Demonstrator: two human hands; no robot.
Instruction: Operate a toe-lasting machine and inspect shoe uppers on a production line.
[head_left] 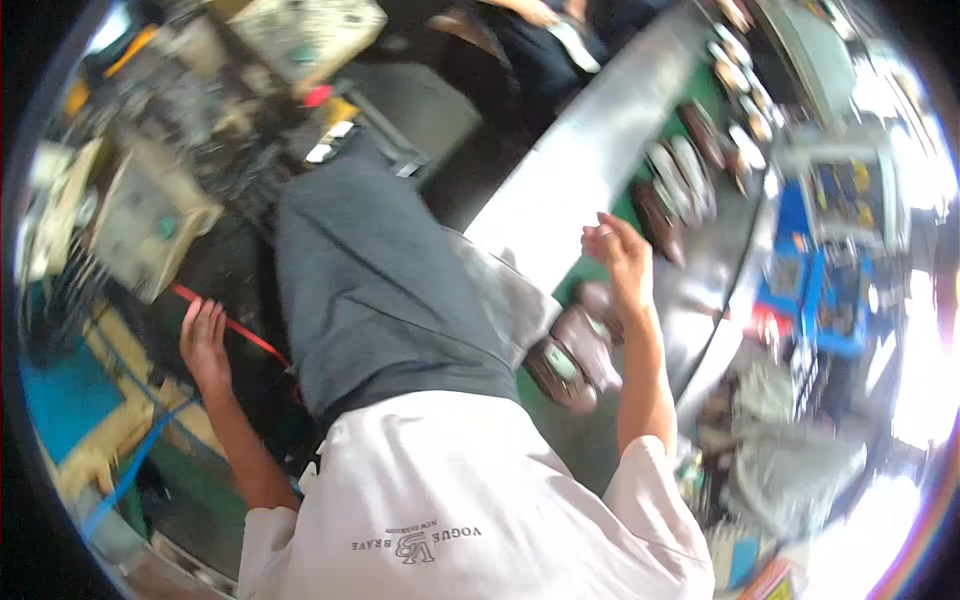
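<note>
My left hand (206, 345) hangs out to the left, its fingers stretched and nothing seen in them. A thin red strip (255, 338) runs just behind its fingertips; whether they touch cannot be told. On the other side, my right hand (622, 262) is raised over the edge of a line with a green belt (625, 215), fingers loosely curled and apart, with no object visible in them. Close below that hand lie blurred brown and mauve shoe-shaped pieces (580, 345). Farther up the belt are more dark brown and pale grey shoe-shaped pieces (683, 180).
A long shiny metal ledge (590, 130) borders the belt. Beige machine boxes (150, 220) stand at left. Another person's hand (535, 12) shows at the top, near a pale object. Blue crates (815, 290) and a grey plastic bag (790, 470) are at right.
</note>
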